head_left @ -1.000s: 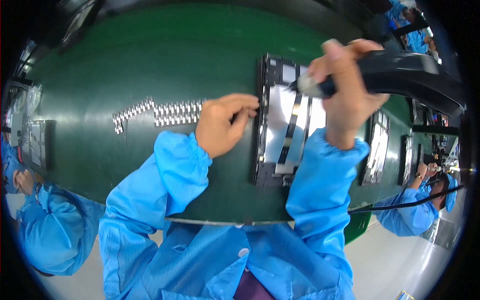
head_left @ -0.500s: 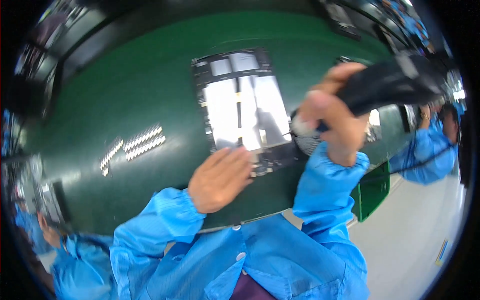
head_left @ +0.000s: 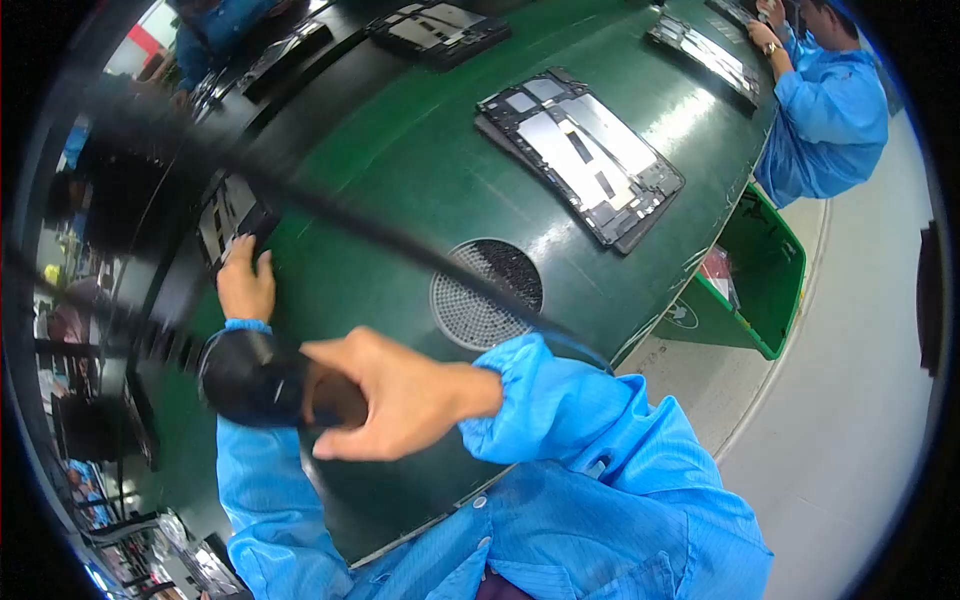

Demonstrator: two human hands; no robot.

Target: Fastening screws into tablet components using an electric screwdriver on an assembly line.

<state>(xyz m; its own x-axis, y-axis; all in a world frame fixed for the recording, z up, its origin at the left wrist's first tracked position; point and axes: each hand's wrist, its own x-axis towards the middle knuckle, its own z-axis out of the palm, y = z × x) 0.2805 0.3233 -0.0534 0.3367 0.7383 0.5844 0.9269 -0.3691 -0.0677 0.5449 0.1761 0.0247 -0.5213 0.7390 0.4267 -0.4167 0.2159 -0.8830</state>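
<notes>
My left hand reaches out on the left, fingers extended and thumb apart. Its fingertips touch the near end of an opened tablet chassis, dark-framed, at the table's left side. My right hand is wrapped round a black electric screwdriver, blurred by motion, held across above my left forearm. The screwdriver's tip cannot be made out. A black cable runs diagonally across the view in front of the table.
Two stacked tablet chassis lie right of a round perforated grey disc on the green table. Further chassis stand at the back and far right. A green bin is below the right edge; a co-worker sits beyond.
My view has swung to the right. My left hand has gone from the chassis in front of me to the chassis at the left. The screwdriver has come from the right across my body.
</notes>
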